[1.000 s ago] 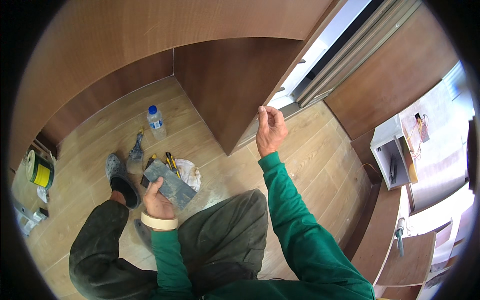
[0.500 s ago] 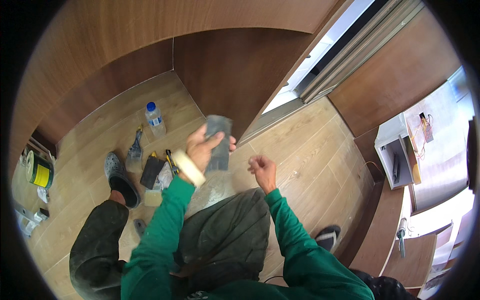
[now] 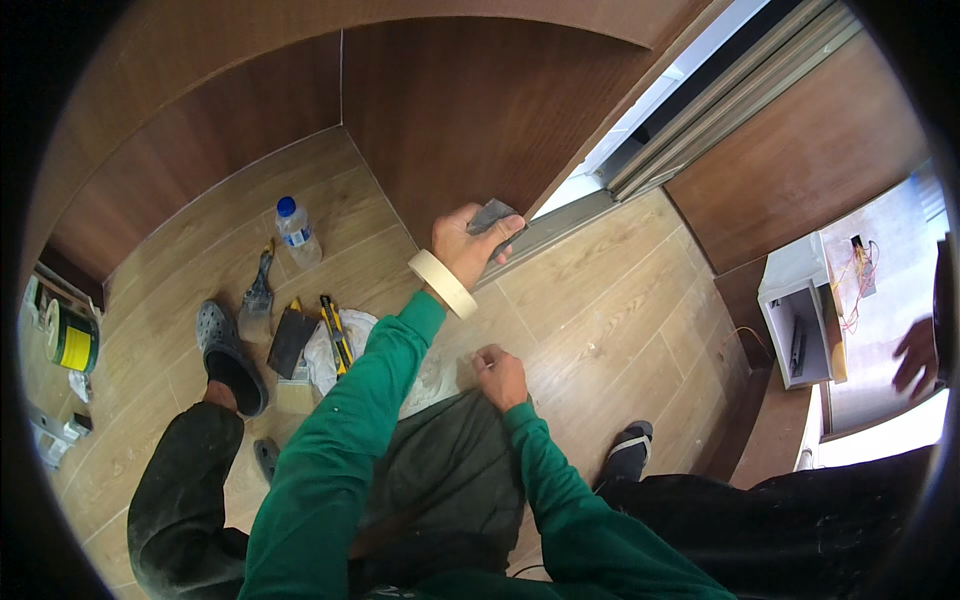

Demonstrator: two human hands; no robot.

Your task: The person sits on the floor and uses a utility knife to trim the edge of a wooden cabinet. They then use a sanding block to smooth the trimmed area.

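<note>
My left hand (image 3: 470, 245) is closed on a piece of grey sandpaper (image 3: 492, 215), bent in the fingers, by the lower edge of the brown wood panel (image 3: 470, 120). The panel's end edge lies just beyond the hand, and whether the sandpaper touches it I cannot tell. Around my left wrist sits a roll of cream masking tape (image 3: 443, 284). My right hand (image 3: 500, 378) is at my knee, its fingers curled in with nothing visible in them.
On the floor to the left are a water bottle (image 3: 298, 233), a paintbrush (image 3: 258, 285), a dark flat scraper (image 3: 291, 338) and a yellow-black utility knife (image 3: 336, 335) on a white cloth. A can (image 3: 73, 338) stands far left. Another person's hand (image 3: 915, 355) and dark-trousered leg (image 3: 770, 515) show at right.
My left hand has moved right and up toward the panel's edge, and the sandpaper is now bent. My right hand has dropped back to my knee. Another person has come into view at right.
</note>
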